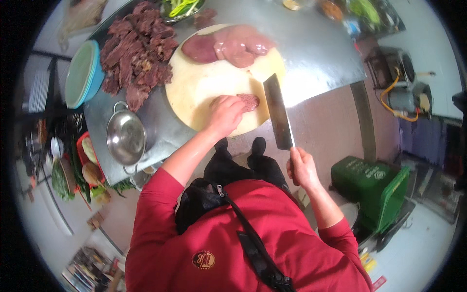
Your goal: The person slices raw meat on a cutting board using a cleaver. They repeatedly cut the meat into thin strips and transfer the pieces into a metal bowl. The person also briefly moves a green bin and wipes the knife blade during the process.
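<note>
My left hand [227, 114] presses down on a piece of dark red meat [249, 102] near the front of a round, pale cutting board [197, 85]. The meat's cut end faces right; my fingers cover the rest of it. My right hand [303, 166] grips the handle of a Chinese cleaver [278, 113]. Its broad blade is held up beside the board's right edge, apart from the meat. Glossy, pinkish raw meat [239, 45] lies at the back of the board, with a darker purple-red end on the left.
Left of the board, cooked-looking meat slices [138, 54] are heaped on the steel table [310, 43]. Turquoise basins [85, 75] and a two-handled steel pan [126, 138] stand along the left. A bowl of green vegetables [181, 8] sits behind. On the floor, right, is a green bin [365, 189].
</note>
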